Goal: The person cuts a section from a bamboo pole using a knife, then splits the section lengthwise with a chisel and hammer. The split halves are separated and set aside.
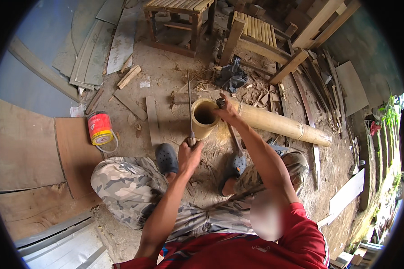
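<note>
Head view: left hand (189, 154) fingers clenched on blade (189, 105) handle; right hand (226, 110) gripping bamboo pole (274, 123) rim.

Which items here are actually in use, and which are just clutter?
In use: bamboo pole, long blade, left hand on the blade's handle, right hand at the pole's rim.

Lying about: red can, wooden stool, loose planks, dark cloth.

Right hand (226, 110) hides the bamboo (274, 123) rim.
</note>
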A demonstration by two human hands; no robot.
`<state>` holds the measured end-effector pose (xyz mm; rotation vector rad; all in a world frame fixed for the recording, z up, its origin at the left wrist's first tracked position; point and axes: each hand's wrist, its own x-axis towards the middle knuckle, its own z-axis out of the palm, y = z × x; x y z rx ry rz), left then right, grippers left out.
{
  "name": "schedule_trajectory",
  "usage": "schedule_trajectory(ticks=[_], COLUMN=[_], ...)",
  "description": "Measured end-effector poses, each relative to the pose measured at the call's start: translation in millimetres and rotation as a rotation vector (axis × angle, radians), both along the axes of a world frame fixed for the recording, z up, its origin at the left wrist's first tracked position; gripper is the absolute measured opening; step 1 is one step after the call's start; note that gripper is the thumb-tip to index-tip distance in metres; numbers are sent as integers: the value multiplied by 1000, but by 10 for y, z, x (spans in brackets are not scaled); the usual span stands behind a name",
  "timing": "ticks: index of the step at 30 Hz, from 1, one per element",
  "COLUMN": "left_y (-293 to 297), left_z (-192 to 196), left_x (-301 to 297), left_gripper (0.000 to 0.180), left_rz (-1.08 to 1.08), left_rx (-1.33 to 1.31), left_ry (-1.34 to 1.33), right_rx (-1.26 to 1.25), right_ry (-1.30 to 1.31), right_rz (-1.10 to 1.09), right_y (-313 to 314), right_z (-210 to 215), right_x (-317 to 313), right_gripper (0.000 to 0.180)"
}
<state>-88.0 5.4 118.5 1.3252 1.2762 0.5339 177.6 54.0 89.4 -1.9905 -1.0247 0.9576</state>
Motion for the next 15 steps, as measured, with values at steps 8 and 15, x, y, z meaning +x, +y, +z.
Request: schedule_trajectory(ticks=[8, 15], left_y=[375, 613], left_z=[419, 441], left_x=[-354, -487], left_gripper=[36, 56], left_rz=[-244, -425], left_rx=[75, 417], left_ry=[136, 399], right_rx=[206, 197], right_ry=[416, 570], right_rz=[-590, -771], right_y=[-341, -395], right_z=[-163, 72], right_x=[-692, -1168], right_gripper=[69, 63])
